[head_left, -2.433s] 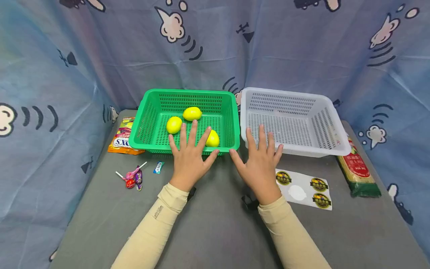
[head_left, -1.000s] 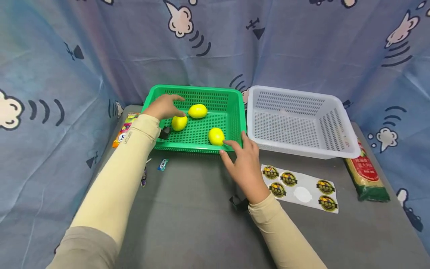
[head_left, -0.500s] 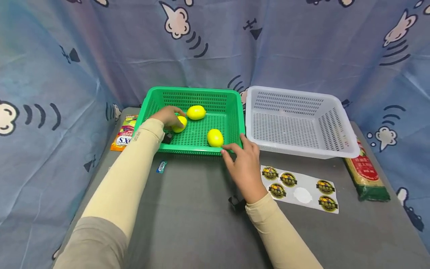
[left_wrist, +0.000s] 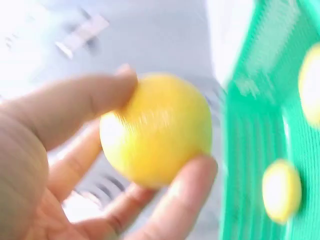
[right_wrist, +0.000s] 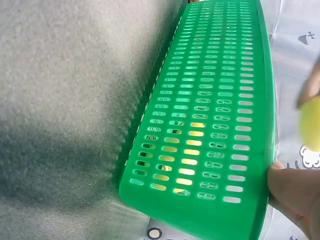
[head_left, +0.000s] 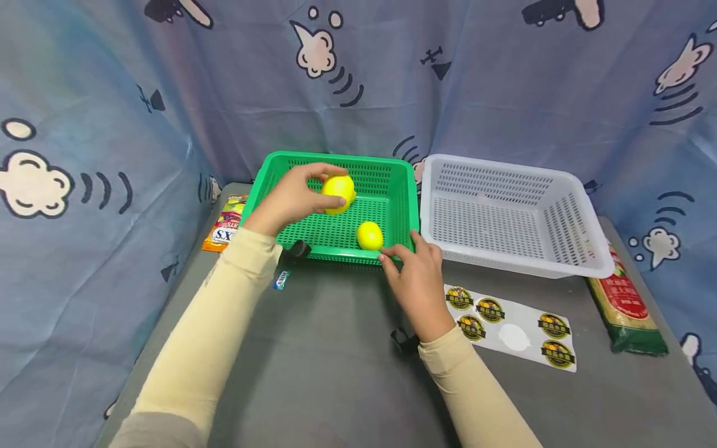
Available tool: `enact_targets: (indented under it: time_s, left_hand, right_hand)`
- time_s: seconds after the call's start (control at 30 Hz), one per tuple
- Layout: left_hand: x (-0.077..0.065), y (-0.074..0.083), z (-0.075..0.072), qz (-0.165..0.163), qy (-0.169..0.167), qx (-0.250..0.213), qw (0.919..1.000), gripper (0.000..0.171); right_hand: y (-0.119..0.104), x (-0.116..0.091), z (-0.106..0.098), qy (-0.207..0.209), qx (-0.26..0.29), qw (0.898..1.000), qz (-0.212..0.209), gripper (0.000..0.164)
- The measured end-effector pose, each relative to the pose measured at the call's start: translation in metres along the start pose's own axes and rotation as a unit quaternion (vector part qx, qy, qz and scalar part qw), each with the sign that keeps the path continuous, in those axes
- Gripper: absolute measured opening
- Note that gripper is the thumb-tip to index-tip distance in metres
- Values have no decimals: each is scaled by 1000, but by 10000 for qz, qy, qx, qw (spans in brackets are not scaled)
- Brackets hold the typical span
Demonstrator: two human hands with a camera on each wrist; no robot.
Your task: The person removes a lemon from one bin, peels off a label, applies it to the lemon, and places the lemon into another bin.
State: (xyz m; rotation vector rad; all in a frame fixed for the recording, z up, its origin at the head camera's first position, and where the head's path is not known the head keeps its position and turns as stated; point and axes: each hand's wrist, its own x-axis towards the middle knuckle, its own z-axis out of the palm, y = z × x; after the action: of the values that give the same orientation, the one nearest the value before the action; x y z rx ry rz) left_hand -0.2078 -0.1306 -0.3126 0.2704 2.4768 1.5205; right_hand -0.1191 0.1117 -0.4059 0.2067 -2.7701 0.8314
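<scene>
My left hand [head_left: 302, 196] pinches a lemon [head_left: 338, 194] between thumb and fingertips, held above the green basket [head_left: 336, 253]. The left wrist view shows that lemon [left_wrist: 157, 130] large, with the fingers spread round it. Lower down in the basket lie another lemon [head_left: 370, 236] near the front and, in the left wrist view, a further lemon [left_wrist: 281, 191]. From the head, the back one is mostly hidden behind the held lemon. At the basket's front right corner my right hand [head_left: 417, 283] grips the rim, its thumb [right_wrist: 295, 187] against it in the right wrist view.
Right of the green basket stands a white basket [head_left: 521, 266]. A sheet of round stickers [head_left: 529, 333] lies before it, and a red and green food packet [head_left: 627, 305] at the far right. On the left are a snack bag [head_left: 224, 227] and a small candy [head_left: 281, 280].
My left hand reached into the green basket, took hold of the left lemon and raised it, moving right. My right hand came to the basket's front right rim and stays there.
</scene>
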Motion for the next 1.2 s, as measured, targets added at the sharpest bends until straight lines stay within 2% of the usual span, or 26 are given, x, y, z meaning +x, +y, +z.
enact_targets:
  time_s: [0.1,0.2,0.3,0.4,0.5,0.57,0.67,0.77,0.87,0.9,0.97,1.03,1.13,1.2]
  left_hand:
    - [-46,2,27,221,310,68,9993,53]
    - [-85,-14,64,284,616,262,9974,52]
    - [-110,-41,107,106,879,444,9951,51]
    - [-120,-73,144,-65,1072,703,9917,51]
    - [-122,-94,168,4,1300,968,9868,52]
    - [-122,-98,175,143,1445,1118,9831,52]
    - [-122,-95,179,395,1585,1609,9734,53]
    - [-123,-86,184,664,1863,2117,9571,62]
    - [-123,-73,195,1196,2200,2186,9431,64]
    - [-122,-69,201,1393,2198,2115,9421,61]
    - [-117,-59,214,1712,1975,1919,9460,48]
    - [-108,-52,231,1787,1485,1817,9555,36]
    - [-86,-44,254,1457,762,1835,9692,30]
    - [-68,-42,268,1164,503,1917,9732,36]
  right_hand:
    - [1,-1,0,-21,-48,10000,-22,20]
    - [1,-1,0,-17,-72,9999,-72,21]
    - [2,-1,-1,1,-94,9999,-115,21]
    - [2,-1,-1,29,-107,9998,-170,21]
    - [1,-1,-1,27,-88,9998,-167,20]
    - [1,0,-1,2,-72,9999,-137,20]
    - [1,-1,-4,-198,11,9998,-51,23]
    - [6,-3,-14,-472,206,9987,59,31]
    - [17,-14,-34,-507,489,9972,265,39]
    - [22,-19,-41,-436,575,9967,363,40]
    - [34,-32,-54,-265,701,9952,627,40]
    - [47,-46,-66,-188,730,9925,959,41]
    - [68,-66,-79,-294,673,9850,1561,45]
    - [81,-76,-84,-447,560,9791,1902,49]
